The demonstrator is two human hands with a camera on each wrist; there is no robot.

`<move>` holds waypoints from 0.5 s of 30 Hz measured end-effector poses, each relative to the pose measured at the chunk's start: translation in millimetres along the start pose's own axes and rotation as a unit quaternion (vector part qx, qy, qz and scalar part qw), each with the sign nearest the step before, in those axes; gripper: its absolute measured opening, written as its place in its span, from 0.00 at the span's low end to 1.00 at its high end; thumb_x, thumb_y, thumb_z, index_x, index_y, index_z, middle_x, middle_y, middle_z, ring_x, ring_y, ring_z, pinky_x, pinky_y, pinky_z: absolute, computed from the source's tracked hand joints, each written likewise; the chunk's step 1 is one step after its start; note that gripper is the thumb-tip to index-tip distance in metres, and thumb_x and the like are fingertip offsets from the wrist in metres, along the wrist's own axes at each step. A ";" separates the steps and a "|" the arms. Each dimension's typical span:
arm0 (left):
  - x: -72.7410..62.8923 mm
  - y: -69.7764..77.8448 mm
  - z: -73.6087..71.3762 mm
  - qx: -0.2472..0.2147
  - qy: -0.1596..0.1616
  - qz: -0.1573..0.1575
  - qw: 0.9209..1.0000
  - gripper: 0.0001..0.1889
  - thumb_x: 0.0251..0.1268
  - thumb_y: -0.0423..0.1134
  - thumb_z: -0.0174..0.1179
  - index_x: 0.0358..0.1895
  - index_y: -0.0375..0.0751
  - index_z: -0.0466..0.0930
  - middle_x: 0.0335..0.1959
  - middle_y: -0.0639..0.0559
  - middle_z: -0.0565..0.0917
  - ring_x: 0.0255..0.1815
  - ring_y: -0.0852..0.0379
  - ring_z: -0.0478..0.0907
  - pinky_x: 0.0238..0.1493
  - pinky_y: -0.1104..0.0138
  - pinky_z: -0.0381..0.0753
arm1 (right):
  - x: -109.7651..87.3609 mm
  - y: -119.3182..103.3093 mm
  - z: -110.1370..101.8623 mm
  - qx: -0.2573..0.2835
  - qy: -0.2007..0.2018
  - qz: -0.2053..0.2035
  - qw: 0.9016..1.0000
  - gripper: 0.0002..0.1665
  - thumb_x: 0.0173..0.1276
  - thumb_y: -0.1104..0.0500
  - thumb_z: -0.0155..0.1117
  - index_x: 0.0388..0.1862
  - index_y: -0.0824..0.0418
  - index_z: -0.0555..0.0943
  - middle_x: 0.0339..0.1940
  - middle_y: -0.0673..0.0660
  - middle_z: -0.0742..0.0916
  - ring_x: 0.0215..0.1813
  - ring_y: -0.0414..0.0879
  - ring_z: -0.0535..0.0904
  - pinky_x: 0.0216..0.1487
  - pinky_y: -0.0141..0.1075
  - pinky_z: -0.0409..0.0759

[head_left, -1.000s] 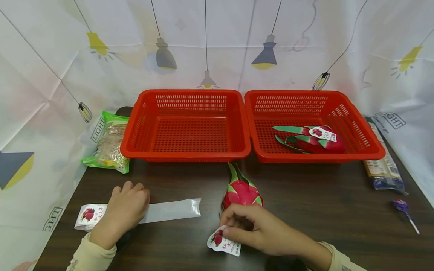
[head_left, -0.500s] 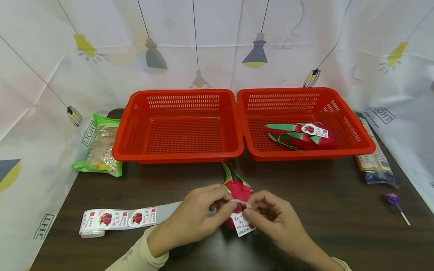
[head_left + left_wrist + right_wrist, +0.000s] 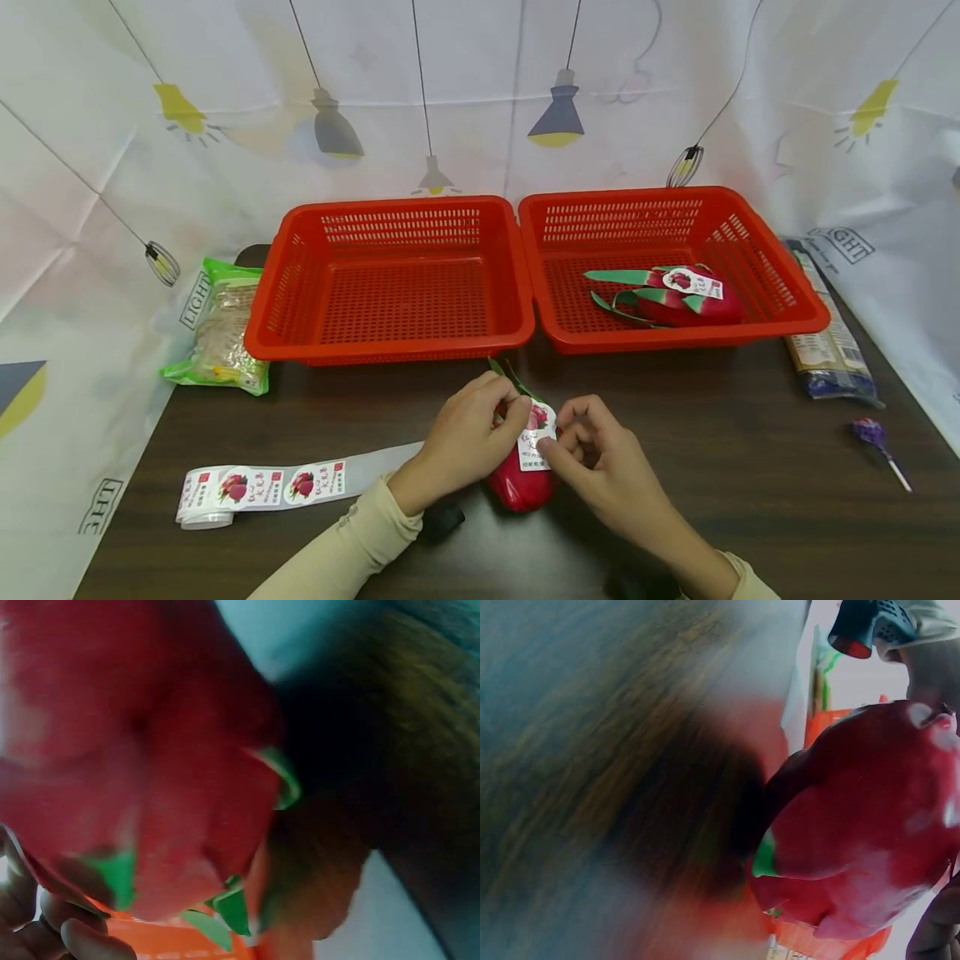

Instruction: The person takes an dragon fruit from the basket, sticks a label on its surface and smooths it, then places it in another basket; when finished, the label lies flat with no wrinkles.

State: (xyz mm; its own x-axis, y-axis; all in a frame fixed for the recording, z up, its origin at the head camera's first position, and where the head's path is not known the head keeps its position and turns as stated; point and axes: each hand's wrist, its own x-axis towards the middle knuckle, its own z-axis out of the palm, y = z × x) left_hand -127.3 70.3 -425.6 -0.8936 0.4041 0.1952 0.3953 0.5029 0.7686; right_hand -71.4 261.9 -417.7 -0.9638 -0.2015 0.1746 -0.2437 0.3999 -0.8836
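Observation:
A red dragon fruit [image 3: 522, 487] with green leaf tips lies on the dark table between my hands. A white sticker [image 3: 534, 450] with a fruit picture lies over its upper side, close against the skin. My left hand [image 3: 476, 429] pinches the sticker's upper left edge, fingers curled. My right hand [image 3: 603, 454] holds its right edge, thumb tip on the border. In the left wrist view the dragon fruit [image 3: 150, 765] fills the upper left, with fingers [image 3: 82, 941] below it. The right wrist view shows the dragon fruit's [image 3: 862, 825] glossy underside.
A partly unrolled sticker roll [image 3: 255, 487] lies at the left. Behind stand two red baskets, the left one [image 3: 390, 354] and the right one [image 3: 690, 337], which holds a labelled dragon fruit [image 3: 675, 304]. Bagged food [image 3: 225, 333], a packet [image 3: 832, 358] and a lollipop [image 3: 873, 433] lie at the sides.
My left hand has left the sticker strip and come right to the sticker. Both hands have brought the sticker, first held by my right hand, up and over the dragon fruit.

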 end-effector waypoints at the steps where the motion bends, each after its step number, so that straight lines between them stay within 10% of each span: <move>1: 0.2 -1.6 0.7 0.000 0.000 -0.001 1.000 0.12 0.71 0.42 0.57 0.26 0.51 0.75 0.28 0.59 0.74 0.30 0.62 0.68 0.32 0.71 0.69 | 1.3 0.4 0.4 -0.011 -0.002 -0.002 1.000 0.15 0.69 0.66 0.68 0.45 0.59 0.71 0.20 0.44 0.79 0.21 0.34 0.70 0.20 0.29 0.70; 15: -3.8 -10.5 6.9 -0.013 0.001 -0.013 1.000 0.12 0.73 0.46 0.59 0.28 0.50 0.74 0.31 0.56 0.75 0.31 0.62 0.68 0.31 0.71 0.69 | 1.0 3.7 0.8 -0.099 -0.031 -0.023 0.994 0.12 0.67 0.61 0.72 0.43 0.47 0.79 0.19 0.38 0.70 0.20 0.29 0.65 0.21 0.27 0.67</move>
State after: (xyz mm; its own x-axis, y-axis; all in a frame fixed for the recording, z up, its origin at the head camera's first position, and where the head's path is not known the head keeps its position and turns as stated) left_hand -126.6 68.7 -438.6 -0.9043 0.3888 0.1761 0.3657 0.4930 0.7894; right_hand -73.1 262.4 -421.1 -0.9438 -0.2769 0.1803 -0.3105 0.5561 -0.7709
